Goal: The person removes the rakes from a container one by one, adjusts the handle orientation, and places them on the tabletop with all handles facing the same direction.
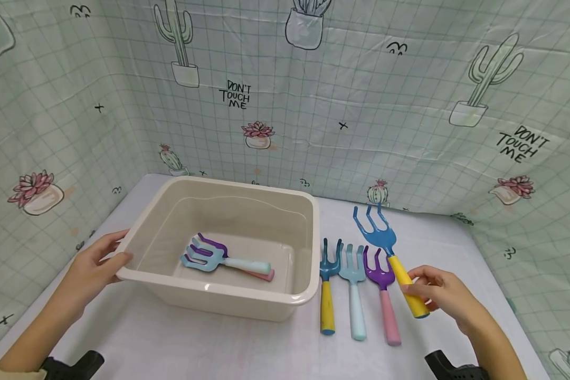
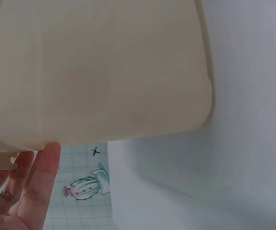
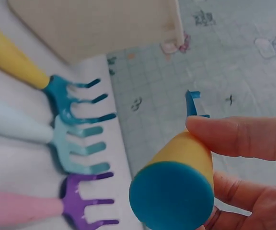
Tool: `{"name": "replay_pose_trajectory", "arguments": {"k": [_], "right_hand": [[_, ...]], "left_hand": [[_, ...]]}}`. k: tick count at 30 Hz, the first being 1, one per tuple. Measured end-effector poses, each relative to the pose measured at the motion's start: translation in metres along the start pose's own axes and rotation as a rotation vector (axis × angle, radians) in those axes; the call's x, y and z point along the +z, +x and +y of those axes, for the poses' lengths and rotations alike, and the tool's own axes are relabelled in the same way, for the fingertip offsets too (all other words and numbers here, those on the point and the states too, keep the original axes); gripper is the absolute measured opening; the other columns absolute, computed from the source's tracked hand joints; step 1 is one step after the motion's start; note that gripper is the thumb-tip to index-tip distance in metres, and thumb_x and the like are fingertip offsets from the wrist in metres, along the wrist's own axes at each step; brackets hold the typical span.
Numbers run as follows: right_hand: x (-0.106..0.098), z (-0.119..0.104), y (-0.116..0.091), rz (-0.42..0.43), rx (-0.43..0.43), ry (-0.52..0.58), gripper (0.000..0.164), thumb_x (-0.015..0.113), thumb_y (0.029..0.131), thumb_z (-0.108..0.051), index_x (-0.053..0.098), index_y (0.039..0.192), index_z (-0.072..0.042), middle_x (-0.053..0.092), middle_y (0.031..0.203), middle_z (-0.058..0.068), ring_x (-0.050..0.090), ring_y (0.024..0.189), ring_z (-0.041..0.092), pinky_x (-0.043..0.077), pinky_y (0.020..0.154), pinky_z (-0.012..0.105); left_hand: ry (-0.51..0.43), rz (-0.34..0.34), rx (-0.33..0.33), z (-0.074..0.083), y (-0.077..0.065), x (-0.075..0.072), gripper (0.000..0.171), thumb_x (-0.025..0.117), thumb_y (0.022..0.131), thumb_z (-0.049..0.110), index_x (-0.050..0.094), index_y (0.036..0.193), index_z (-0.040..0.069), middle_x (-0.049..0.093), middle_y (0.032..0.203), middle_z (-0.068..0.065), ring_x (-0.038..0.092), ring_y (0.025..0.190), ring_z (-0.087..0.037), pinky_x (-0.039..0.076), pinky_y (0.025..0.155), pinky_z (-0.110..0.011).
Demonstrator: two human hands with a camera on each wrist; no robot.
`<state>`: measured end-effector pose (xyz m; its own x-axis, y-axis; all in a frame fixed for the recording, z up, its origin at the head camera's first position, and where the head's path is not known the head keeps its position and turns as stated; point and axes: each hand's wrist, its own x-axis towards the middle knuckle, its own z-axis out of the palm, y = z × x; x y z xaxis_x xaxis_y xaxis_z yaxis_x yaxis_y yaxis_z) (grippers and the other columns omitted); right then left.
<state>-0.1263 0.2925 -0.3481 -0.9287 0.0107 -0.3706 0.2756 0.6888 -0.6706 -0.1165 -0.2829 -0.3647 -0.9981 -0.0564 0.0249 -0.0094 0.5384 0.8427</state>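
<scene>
At the left end of a cream plastic basin (image 1: 233,311), my left hand (image 1: 92,266) grips the rim, thumb on top and fingers underneath. In the left wrist view, the fingertips (image 2: 51,151) touch its outer wall. My right hand (image 1: 439,290) pinches the yellow handle of a blue garden hand fork (image 1: 408,287), its tines pointing away. In the right wrist view, the handle's blue end (image 3: 171,196) faces the camera. Inside the basin, a light blue hand fork (image 1: 247,265) lies over a purple one with a pink handle (image 1: 266,275), partly hidden.
Right of the basin, a row on the white table (image 1: 218,348) holds a blue fork with a yellow handle (image 1: 328,306), a light blue fork (image 1: 357,311) and a purple fork with a pink handle (image 1: 389,316). A cactus-print cloth (image 1: 304,105) hangs behind and at both sides.
</scene>
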Motion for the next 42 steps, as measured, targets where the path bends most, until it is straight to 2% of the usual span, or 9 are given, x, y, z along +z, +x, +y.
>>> {"name": "replay_pose_trajectory", "arguments": {"k": [5,14,22,31,37,42], "right_hand": [[0.002,0.021,0.000,0.027,0.090,0.013,0.043,0.060,0.087,-0.031,0.053,0.114,0.002,0.059,0.082,0.000,0.052,0.074,0.016,0.048,0.063,0.030],[0.004,0.056,0.004,0.077,0.230,0.041,0.052,0.064,0.083,-0.035,0.051,0.114,0.004,0.055,0.081,0.002,0.050,0.074,0.018,0.048,0.062,0.029],[0.010,0.085,0.012,0.067,0.328,0.067,0.053,0.066,0.080,-0.037,0.051,0.111,0.004,0.055,0.083,0.006,0.050,0.074,0.020,0.048,0.062,0.028],[0.016,0.106,0.019,0.056,0.371,0.047,0.053,0.069,0.076,-0.041,0.054,0.103,0.002,0.049,0.076,0.004,0.048,0.072,0.019,0.045,0.060,0.027],[0.020,0.107,0.023,0.059,0.379,0.031,0.050,0.069,0.077,-0.036,0.053,0.104,0.004,0.049,0.074,0.004,0.047,0.069,0.018,0.044,0.059,0.026],[0.021,0.105,0.024,0.042,0.374,0.015,0.052,0.069,0.079,-0.035,0.052,0.105,0.006,0.051,0.076,0.006,0.048,0.069,0.018,0.046,0.059,0.026]], "left_hand": [[-0.001,-0.001,-0.001,0.000,0.000,0.000,0.051,0.052,0.095,0.023,0.036,0.140,0.004,0.041,0.102,0.035,0.052,0.083,0.016,0.053,0.063,-0.020],[0.006,0.004,0.008,0.002,0.002,-0.001,0.052,0.052,0.095,0.023,0.036,0.140,0.003,0.041,0.102,0.035,0.051,0.083,0.016,0.053,0.063,-0.019],[0.022,-0.001,-0.018,-0.001,0.000,-0.002,0.053,0.052,0.095,0.024,0.035,0.141,0.005,0.041,0.109,0.027,0.050,0.082,0.017,0.053,0.063,-0.020],[-0.007,0.002,0.002,-0.002,0.000,-0.003,0.050,0.053,0.094,0.022,0.038,0.140,0.007,0.041,0.100,0.037,0.052,0.082,0.016,0.053,0.062,-0.019],[-0.010,-0.006,0.017,0.000,0.000,-0.002,0.051,0.052,0.095,0.020,0.036,0.140,0.004,0.045,0.099,0.036,0.052,0.083,0.016,0.053,0.063,-0.017],[-0.005,-0.006,0.001,0.001,-0.001,0.000,0.051,0.052,0.095,0.021,0.037,0.139,0.003,0.045,0.103,0.032,0.052,0.083,0.016,0.053,0.063,-0.019]]}}
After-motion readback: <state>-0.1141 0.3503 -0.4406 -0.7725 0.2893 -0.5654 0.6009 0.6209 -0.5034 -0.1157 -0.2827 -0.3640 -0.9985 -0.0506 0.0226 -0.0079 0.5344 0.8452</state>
